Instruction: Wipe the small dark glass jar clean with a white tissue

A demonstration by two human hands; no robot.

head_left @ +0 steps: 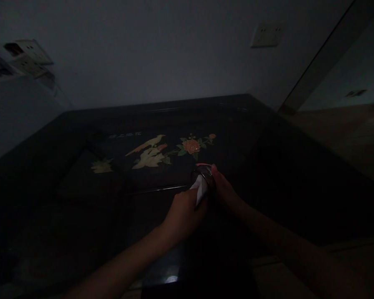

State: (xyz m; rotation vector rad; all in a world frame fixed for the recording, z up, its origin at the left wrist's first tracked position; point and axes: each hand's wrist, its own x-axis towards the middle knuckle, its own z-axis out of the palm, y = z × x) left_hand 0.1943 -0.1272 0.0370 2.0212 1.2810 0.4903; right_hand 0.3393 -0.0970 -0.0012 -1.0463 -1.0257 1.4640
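Where the table [230, 124] showed its inlaid flower [191, 146], a dark, curved piece [208, 175] was held just on the near side of it and slightly to its right, between the two hands. Left of the flower lay the inlaid bird [149, 151]. The left hand [185, 211], on the person's side of the flower, was clenched round a white cloth [200, 185], possibly paper, whose visible part ran away from the knuckles to the piece; whether it went inside or only lay against the piece could not be told. The right hand [226, 191], nearer and right of the flower, grasped the piece, its thumb at the pinkish edge and its other fingers lost in the dark. Any next move seemed to turn on this meeting: cloth from the left, piece steadied from the right, both hands about equally close. The pinkish edge faced the flower, but the piece's long axis could not be read, as the near end was covered.
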